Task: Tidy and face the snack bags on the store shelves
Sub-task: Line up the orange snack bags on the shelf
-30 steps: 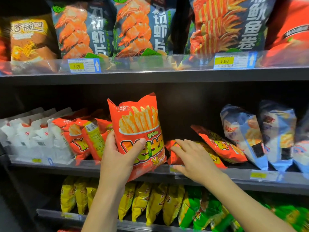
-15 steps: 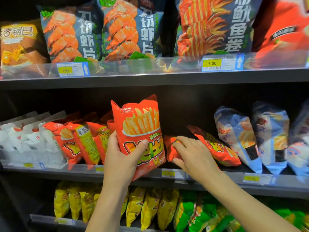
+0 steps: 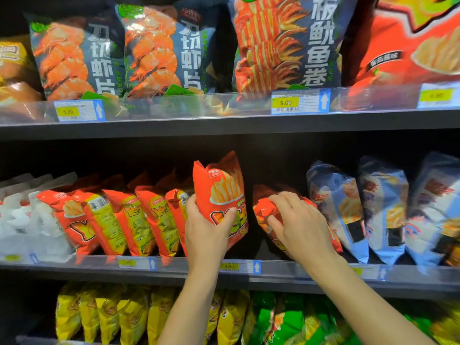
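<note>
A: Quick, closest first. Hands?

B: Left hand (image 3: 206, 230) wraps the lower half of the upright fries bag (image 3: 221, 192), thumb across the front and fingers behind. Right hand (image 3: 301, 230) has its fingers curled into the crumpled red bag (image 3: 261, 212) just right of it, pinching the foil near the top.

A: What's different from a second ago?

B: The right hand was lying flat-fingered on that bag while it lay on its side. Now it's a real grip, and the bag is bunched and coming up off the shelf. The fries bag used to hang out over the middle shelf lip (image 3: 74, 267). Now it sits inside, above the lip, front out, touching the leaning red row (image 3: 139, 220).

A: So what for the task?

B: I'd call one bag nearly faced. The second looks ready to be stood up in the gap between the fries bag and the blue bags (image 3: 341, 207). That row to the left is tilted, with barcodes showing, so there's more to do.

A: Further back?

B: White bags (image 3: 22, 220) are at far left on the same shelf. Shrimp bags (image 3: 154, 53) on the top shelf are upright and facing out. Yellow bags (image 3: 112, 317) below are blurry.
</note>
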Tool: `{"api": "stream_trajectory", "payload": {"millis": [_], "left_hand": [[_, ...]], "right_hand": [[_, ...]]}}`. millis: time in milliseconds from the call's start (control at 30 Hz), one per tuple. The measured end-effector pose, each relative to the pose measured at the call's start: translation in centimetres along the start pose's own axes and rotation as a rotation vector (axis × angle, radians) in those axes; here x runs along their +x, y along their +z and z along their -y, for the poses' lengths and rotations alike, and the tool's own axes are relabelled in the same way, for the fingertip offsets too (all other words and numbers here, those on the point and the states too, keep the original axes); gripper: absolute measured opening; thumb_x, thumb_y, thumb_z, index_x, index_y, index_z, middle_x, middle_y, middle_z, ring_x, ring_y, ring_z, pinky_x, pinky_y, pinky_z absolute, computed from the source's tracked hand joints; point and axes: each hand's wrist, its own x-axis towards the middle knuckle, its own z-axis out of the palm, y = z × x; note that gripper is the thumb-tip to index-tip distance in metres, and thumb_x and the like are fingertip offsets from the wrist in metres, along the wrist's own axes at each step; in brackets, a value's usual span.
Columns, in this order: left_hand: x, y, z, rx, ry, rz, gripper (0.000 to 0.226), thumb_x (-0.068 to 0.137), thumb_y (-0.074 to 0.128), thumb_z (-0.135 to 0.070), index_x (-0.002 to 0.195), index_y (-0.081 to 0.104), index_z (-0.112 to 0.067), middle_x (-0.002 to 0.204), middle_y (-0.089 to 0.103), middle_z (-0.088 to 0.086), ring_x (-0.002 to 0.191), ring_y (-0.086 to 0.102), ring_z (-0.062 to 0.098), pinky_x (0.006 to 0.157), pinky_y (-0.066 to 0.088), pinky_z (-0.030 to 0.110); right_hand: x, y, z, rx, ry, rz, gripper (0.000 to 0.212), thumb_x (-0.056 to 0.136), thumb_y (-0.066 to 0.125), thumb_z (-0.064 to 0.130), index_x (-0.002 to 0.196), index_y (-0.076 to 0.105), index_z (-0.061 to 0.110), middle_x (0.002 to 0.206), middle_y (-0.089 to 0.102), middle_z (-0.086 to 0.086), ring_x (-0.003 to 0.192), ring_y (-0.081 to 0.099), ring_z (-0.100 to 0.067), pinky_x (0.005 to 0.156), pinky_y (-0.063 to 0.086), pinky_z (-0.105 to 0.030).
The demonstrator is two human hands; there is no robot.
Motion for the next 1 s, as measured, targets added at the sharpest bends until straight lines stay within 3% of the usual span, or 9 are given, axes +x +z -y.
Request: {"api": "stream_trajectory", "payload": {"millis": [233, 500, 800, 1000], "left_hand": [[0.0, 3.5, 2.0, 0.228, 0.011, -0.074, 0.084, 0.077, 0.090, -0.048, 0.137, 0.042, -0.016, 0.128, 0.057, 0.004, 0.119, 0.062, 0.027, 0.094, 0.058, 0.047], [-0.9, 3.9, 3.7, 0.607, 0.121, -0.148, 0.089, 0.072, 0.090, -0.057, 0.131, 0.050, -0.004, 0.121, 0.061, 0.015, 0.115, 0.061, 0.037, 0.093, 0.054, 0.048], [-1.2, 4.6, 4.3, 0.613, 0.182, -0.255, 0.108, 0.067, 0.097, -0.044, 0.146, 0.037, -0.002, 0.135, 0.048, 0.025, 0.122, 0.053, 0.042, 0.095, 0.055, 0.053], [-1.3, 4.6, 4.6, 0.590, 0.186, -0.272, 0.111, 0.067, 0.096, -0.048, 0.147, 0.036, -0.001, 0.134, 0.047, 0.024, 0.122, 0.051, 0.040, 0.095, 0.055, 0.051]], "right_hand": [[0.1, 0.1, -0.7, 0.019, 0.014, -0.037, 0.037, 0.087, 0.078, 0.029, 0.121, 0.069, 0.020, 0.116, 0.070, -0.001, 0.091, 0.072, -0.025, 0.068, 0.056, -0.035], [-0.1, 0.2, -1.1, 0.051, 0.013, -0.044, 0.036, 0.086, 0.079, 0.028, 0.120, 0.069, 0.020, 0.115, 0.070, -0.001, 0.093, 0.071, -0.025, 0.071, 0.056, -0.036], [0.1, 0.1, -1.3, 0.081, 0.020, -0.038, 0.034, 0.087, 0.079, 0.028, 0.119, 0.070, 0.018, 0.114, 0.070, -0.003, 0.092, 0.072, -0.026, 0.070, 0.056, -0.037], [0.5, -0.1, -1.3, 0.114, 0.053, -0.029, 0.033, 0.089, 0.078, 0.027, 0.120, 0.070, 0.019, 0.112, 0.070, -0.002, 0.091, 0.072, -0.027, 0.068, 0.053, -0.035]]}}
